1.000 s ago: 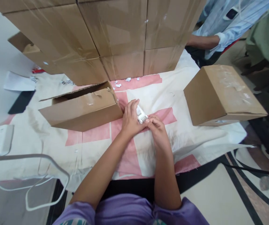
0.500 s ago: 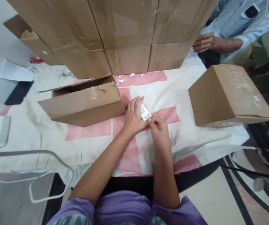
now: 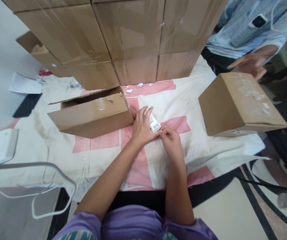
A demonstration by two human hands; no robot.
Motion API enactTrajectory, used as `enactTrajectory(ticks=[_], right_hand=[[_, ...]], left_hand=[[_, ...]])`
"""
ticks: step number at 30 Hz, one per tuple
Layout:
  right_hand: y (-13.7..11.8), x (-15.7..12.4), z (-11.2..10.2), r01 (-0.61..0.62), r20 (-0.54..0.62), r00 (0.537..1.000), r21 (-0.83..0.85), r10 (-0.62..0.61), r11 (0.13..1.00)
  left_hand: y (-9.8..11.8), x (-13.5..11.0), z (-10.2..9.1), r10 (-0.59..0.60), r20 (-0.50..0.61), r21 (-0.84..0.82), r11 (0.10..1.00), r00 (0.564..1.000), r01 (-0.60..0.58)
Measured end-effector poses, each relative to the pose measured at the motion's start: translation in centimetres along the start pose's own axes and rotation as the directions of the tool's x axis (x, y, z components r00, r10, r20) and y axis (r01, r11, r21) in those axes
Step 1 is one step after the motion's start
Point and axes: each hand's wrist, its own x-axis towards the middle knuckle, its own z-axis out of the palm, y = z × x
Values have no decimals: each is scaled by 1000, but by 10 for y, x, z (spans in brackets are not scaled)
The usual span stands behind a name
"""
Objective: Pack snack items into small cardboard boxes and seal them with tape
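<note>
A small white plastic-looking device (image 3: pixel 155 125) with a dark-edged rectangle on its near end lies on the cloth-covered table (image 3: pixel 163 103). My left hand (image 3: pixel 142 126) is closed around its left side, fingers curled over it and thumb along the near edge. At the device's near right corner, my right hand (image 3: pixel 170 136) is in a pinch, fingertips meeting the left thumb. Whatever lies between those fingertips is too small to make out. Just left of my hands stands an open cardboard box (image 3: pixel 95 116), one corner close to my left fingers.
Stacked cardboard boxes (image 3: pixel 133 36) rise along the back. Another cardboard box (image 3: pixel 221 106) stands at right, with a co-worker's hand (image 3: pixel 253 63) behind it. Paper scraps (image 3: pixel 139 85) lie near the stack. A white cable (image 3: pixel 55 165) loops at left by a white device (image 3: pixel 2 146).
The co-worker's hand has moved right and spread over behind the right box. My view has shifted slightly. My hands stay at the white device, the right fingertips slightly closer to the left thumb.
</note>
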Motion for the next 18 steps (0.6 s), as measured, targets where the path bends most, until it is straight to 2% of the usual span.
enactTrajectory(ticks=[4,9,14,18], right_hand=[[-1,0,1,13,-49,999,14,-12,1000],[-10,-1,4,140,-116,983,-7,-140,990],[-16,-3,6,192,-130,972,-40,-196,981],[-17,-6,8,259,-97,957,-124,-272,958]], left_hand=[[0,1,0,-7,-5,-28,1000,1000,7],[0,1,-5,-15,9,-96,995,1000,15],[5,-2,-18,2,46,-247,969,999,10],[10,-2,-23,-8,2,-319,948,1000,8]])
